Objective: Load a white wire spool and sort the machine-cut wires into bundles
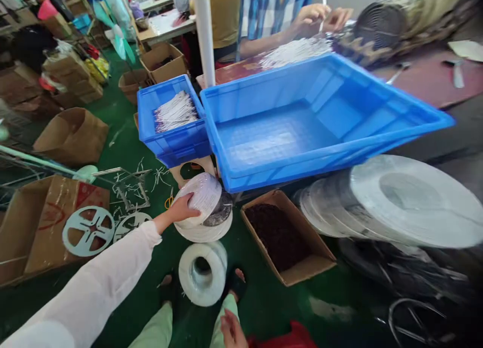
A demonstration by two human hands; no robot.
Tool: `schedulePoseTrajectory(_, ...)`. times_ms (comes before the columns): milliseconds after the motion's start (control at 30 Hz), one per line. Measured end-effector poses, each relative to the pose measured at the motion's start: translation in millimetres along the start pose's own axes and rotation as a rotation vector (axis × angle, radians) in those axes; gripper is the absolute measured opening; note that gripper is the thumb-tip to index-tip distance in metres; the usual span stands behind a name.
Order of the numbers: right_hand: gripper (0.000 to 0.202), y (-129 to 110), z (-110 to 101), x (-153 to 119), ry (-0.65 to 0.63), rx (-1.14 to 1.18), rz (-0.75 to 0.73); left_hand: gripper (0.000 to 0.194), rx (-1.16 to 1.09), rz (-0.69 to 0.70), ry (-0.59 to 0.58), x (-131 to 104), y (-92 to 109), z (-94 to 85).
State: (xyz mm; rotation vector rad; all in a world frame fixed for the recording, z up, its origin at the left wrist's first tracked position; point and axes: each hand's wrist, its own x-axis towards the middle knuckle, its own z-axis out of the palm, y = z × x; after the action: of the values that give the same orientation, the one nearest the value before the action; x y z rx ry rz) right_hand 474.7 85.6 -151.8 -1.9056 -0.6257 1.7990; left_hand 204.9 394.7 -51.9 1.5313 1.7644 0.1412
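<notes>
My left hand, in a white sleeve, grips the edge of a white disc-shaped roll wrapped in clear plastic. This roll lies tilted over more stacked rolls, one with a dark, shiny top. Just below, a thick white coil with a hollow centre rests on the floor between my feet. Low in the view, my right hand is held near my right leg, fingers loosely apart and nothing visible in them; its lower part is cut off.
A large blue crate and a smaller one with white strips stand ahead. A carton of dark material, large stacked reels and orange-handled scissors are nearby. A co-worker's hands handle white strips across the table.
</notes>
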Motion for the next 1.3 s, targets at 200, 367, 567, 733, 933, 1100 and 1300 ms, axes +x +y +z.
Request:
schedulePoseTrajectory(200,0.065,-132.6,89.8,3.3,-0.404,0.421,-0.107,0.056,-0.392,-0.005,-0.207,-98.1,-13.4,-61.0)
schedulePoseTrajectory(367,0.057,-173.5,143.8,-38.9,-0.557,0.643,-0.056,0.057,-0.501,-0.149,-0.357,-152.2,-33.7,-55.6)
schedulePoseTrajectory(567,0.063,-147.8,154.4,-66.5,-0.537,0.552,-0.075,0.053,-0.528,-0.098,-0.384,-177.9,-58.6,-49.7)
schedulePoseTrajectory(733,0.067,-146.1,158.0,-67.5,-0.531,0.500,-0.109,0.051,-0.474,-0.054,-0.388,-176.6,-56.0,-56.5)
schedulePoseTrajectory(933,0.061,-145.2,136.2,-51.5,-0.630,0.444,-0.142,0.064,-0.386,-0.018,-0.384,-173.6,-47.9,-53.2)
schedulePoseTrajectory(1100,0.041,-154.4,86.0,29.1,-0.553,-0.255,-0.407,0.086,-0.178,-0.114,-0.292,-179.7,-53.9,-41.8)
schedulePoseTrajectory(1300,0.056,-179.4,115.9,154.3,-0.047,-1.015,-0.740,0.087,0.031,-0.258,-0.235,-187.0,-82.8,-39.4)
